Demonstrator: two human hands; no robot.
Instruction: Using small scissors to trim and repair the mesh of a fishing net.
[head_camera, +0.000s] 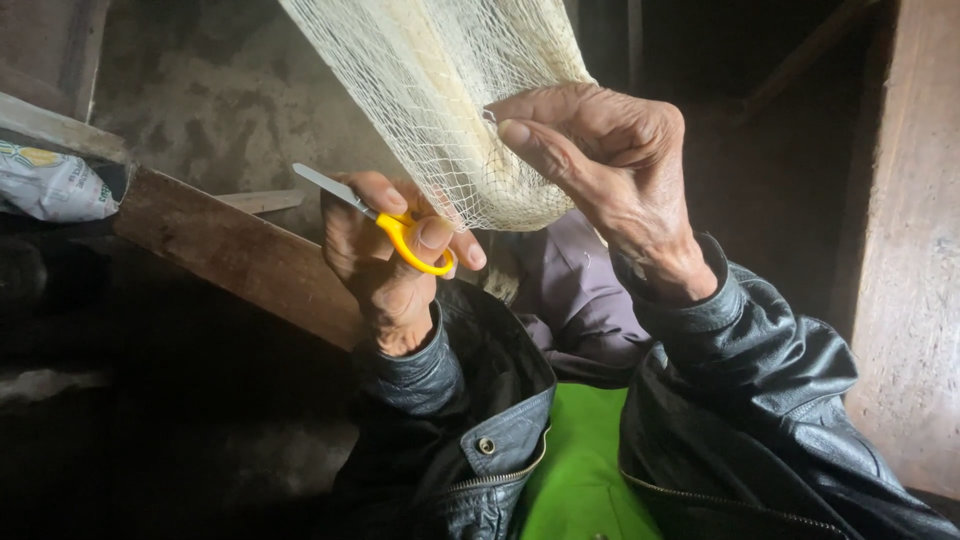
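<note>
In the head view, a bunched length of cream-white netting (440, 90) hangs down from the top edge of the frame to about mid-height, between the two raised hands. The right hand (610, 170) is closed on the netting's right side, thumb and curled fingers pinching a fold of mesh near its lower end, so the net is held taut in front of the body. The left hand (385, 255) grips a pair of scissors (385, 220) with yellow handles; the thumb sits through one yellow loop and the fingers wrap around the rest. The steel blades look closed and point up and to the left, away from the net. The fingertips of the left hand lie just beside the net's lower edge, and the yellow loop is touching or nearly touching it; I cannot tell which.

Both forearms wear the sleeves of a black leather jacket (740, 400), open at the front over a bright green garment (580, 460), with purple cloth showing beyond it below the net.

To the left, a worn wooden beam (230, 250) runs diagonally behind the left hand, and a crumpled white sack (50, 185) lies at the far left edge. A rough grey wall (220, 100) fills the background, and a wooden post (915, 250) stands along the right edge.
</note>
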